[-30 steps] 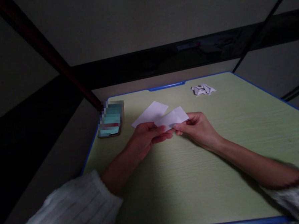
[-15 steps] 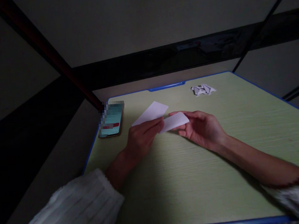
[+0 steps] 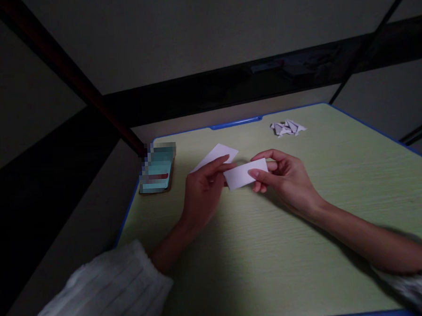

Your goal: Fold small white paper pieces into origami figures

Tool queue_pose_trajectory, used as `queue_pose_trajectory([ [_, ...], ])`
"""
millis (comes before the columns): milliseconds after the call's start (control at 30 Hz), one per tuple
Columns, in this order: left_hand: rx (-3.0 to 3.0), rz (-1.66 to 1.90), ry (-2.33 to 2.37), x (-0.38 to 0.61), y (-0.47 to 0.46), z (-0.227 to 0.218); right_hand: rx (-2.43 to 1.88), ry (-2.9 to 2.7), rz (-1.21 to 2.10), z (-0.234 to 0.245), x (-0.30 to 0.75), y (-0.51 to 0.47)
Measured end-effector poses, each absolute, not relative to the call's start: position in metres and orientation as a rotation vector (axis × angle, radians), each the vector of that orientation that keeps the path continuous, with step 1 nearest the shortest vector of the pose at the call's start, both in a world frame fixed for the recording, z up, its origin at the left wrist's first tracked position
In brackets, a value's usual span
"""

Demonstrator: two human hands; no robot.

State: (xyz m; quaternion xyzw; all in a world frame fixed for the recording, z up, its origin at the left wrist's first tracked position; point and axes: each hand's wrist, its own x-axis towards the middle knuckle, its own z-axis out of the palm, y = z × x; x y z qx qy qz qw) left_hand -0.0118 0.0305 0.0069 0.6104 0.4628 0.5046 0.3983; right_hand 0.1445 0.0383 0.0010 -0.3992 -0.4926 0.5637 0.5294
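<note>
A small white strip of folded paper (image 3: 238,175) is held above the table, slightly tilted. My right hand (image 3: 292,179) pinches its right end, thumb on the front face and fingers behind. My left hand (image 3: 204,191) is at the strip's left end, fingers stretched out and apart. Its fingertips reach the strip's upper left corner; whether some touch the back is hidden. Beyond the left hand lies a larger white sheet of paper (image 3: 216,152), partly covered by the fingers.
Small folded white paper figures (image 3: 287,128) lie toward the back right of the pale green table (image 3: 273,263). A phone (image 3: 158,170) with a lit, partly blurred screen rests at the left edge. A blue handle-like strip (image 3: 236,123) lines the back edge, near dark-banded panels.
My right thumb has come over onto the front of the paper strip. My left hand has loosened its grip, its fingers spreading at the strip's left end. The phone and paper figures stay put.
</note>
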Motion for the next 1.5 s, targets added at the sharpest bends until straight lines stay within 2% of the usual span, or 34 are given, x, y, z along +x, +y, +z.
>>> queue_pose_trajectory([
  [300,1.293,1.203,1.143,-0.0093,0.0293,0.0155,-0.984,-1.214,1.285,0.0024,0.1431,0.0377],
  [833,1.334,1.240,1.185,-0.0069,0.0329,0.0064,-0.977,-1.230,1.222,0.0010,0.1437,0.0382],
  [1167,1.593,1.334,1.242,-0.0090,0.0297,0.0098,-0.939,-1.293,1.197,0.0033,0.1432,0.0348],
  [1500,1.503,1.328,1.233,-0.0090,0.0327,0.0080,-0.926,-1.318,1.142,0.0015,0.1432,0.0327],
])
